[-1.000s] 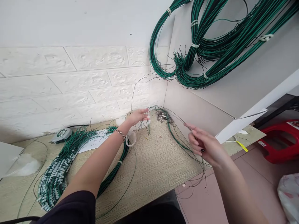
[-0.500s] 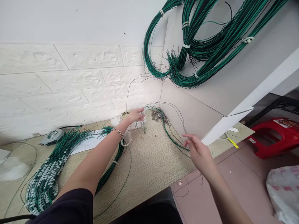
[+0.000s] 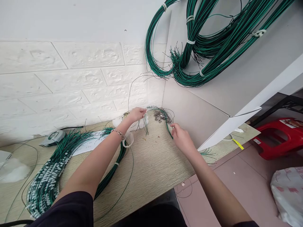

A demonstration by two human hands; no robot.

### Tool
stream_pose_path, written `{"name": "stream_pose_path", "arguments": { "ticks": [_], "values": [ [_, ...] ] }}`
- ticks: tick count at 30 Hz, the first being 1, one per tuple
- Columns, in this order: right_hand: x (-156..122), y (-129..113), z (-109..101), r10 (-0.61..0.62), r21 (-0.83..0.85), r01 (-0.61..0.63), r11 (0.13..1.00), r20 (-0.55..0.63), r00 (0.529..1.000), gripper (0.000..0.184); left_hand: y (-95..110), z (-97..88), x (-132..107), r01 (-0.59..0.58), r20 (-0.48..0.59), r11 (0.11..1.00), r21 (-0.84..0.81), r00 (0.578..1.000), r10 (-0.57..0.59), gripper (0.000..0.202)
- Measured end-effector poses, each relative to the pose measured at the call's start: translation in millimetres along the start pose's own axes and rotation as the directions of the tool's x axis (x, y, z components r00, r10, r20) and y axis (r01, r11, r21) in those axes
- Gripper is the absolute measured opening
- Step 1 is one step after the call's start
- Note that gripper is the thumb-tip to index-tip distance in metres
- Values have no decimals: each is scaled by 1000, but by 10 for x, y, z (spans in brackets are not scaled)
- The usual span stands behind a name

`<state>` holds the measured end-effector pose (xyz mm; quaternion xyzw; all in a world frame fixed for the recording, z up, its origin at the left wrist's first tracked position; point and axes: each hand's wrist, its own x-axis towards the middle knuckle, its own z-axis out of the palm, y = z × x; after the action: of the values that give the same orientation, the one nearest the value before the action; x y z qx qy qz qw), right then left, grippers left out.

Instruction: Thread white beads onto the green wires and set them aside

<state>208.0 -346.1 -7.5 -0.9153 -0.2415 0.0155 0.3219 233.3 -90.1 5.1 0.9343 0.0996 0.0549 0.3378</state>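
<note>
At the back of the table my left hand (image 3: pixel 137 114) has its fingers pinched together on thin green and black wires (image 3: pixel 145 124), whose loose ends hang below it. My right hand (image 3: pixel 181 138) is closed too, thumb and forefinger together on a thin wire that curves up in a small loop near the wall panel. Just beyond its fingertips lies a pile of small metal pieces (image 3: pixel 160 116). A strand of green wires (image 3: pixel 167 126) runs over that pile and passes behind my right hand. A white, bag-like packet (image 3: pixel 115 122) is partly hidden behind my left hand.
A wire bundle with white tags (image 3: pixel 44 184) and a tape measure (image 3: pixel 54 138) lie at left, by a paper sheet (image 3: pixel 88 146). Another tied bundle (image 3: pixel 113 170) is under my left arm. Large green coils (image 3: pixel 199 75) hang above right. A red stool (image 3: pixel 279 138) stands beyond the table.
My right hand has moved left and farther in, from the table's right side to beside the metal pieces. The fingers of my left hand have drawn together.
</note>
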Motion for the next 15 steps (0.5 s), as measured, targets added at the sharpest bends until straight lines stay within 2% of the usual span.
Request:
{"name": "stream_pose_path", "arguments": {
  "ticks": [5,9,15],
  "values": [
    [71,-13,37,-23,-75,14,997,-118,993,35,-9,-9,-51,-8,80,983,185,997,-7,42],
    [155,-9,88,-60,-103,40,994,-197,979,39,-28,-2,-83,-36,55,936,351,998,18,48],
    [265,3,170,-33,-153,16,988,-106,994,40,-67,3,-135,-99,40,821,562,995,93,34]
  ]
}}
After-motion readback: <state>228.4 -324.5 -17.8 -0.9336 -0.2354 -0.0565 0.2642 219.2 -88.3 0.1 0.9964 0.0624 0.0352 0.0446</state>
